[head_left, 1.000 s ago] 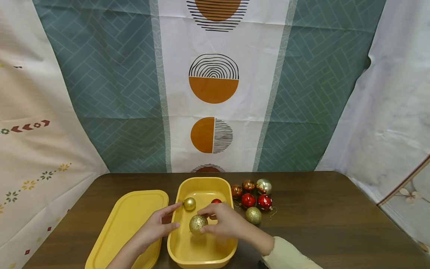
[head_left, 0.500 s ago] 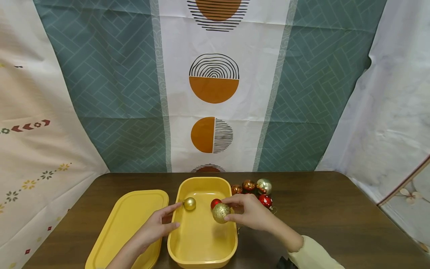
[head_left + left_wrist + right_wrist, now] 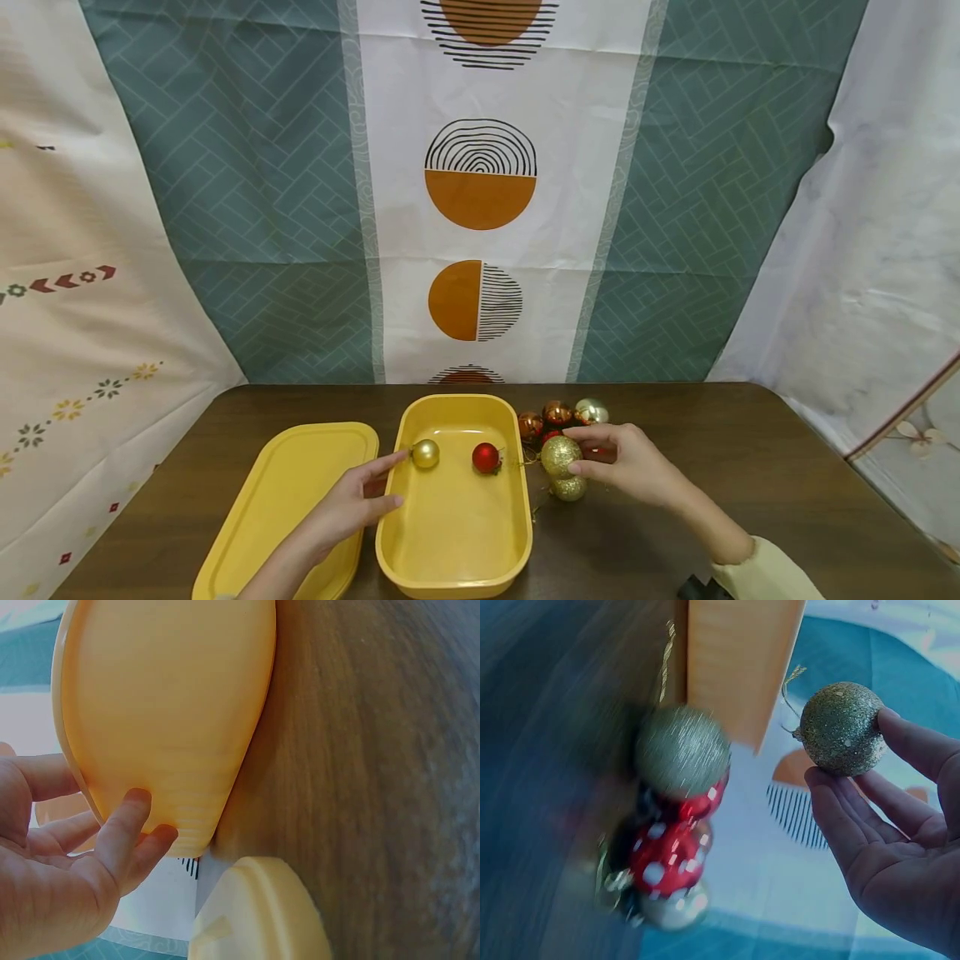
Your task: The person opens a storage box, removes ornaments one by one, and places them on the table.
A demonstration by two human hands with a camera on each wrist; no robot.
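My left hand (image 3: 348, 504) holds the left side of a deep yellow plastic box (image 3: 453, 575). In the left wrist view, some fingertips (image 3: 124, 817) lie against the box's outer wall while others reach over its rim. Between thumb and fingertips, my right hand (image 3: 637, 467) pinches a gold glitter Christmas ball (image 3: 561, 457) with a string loop. In the head view it overlaps a second gold glitter ball (image 3: 568, 488) on the table, right of the box. A small shiny gold ball (image 3: 425, 453) and a red ball (image 3: 486, 457) lie inside the box.
A yellow lid (image 3: 300, 475) lies flat left of the box. Behind my right hand are two copper balls (image 3: 557, 414), a pale silvery-gold ball (image 3: 591, 412) and a red ball with white dots (image 3: 664, 862). A patterned cloth (image 3: 480, 317) hangs behind the dark wooden table.
My right hand has carried the gold glitter ball from above the box rightward past its rim, over the balls on the table. The left hand has stayed at the box's side.
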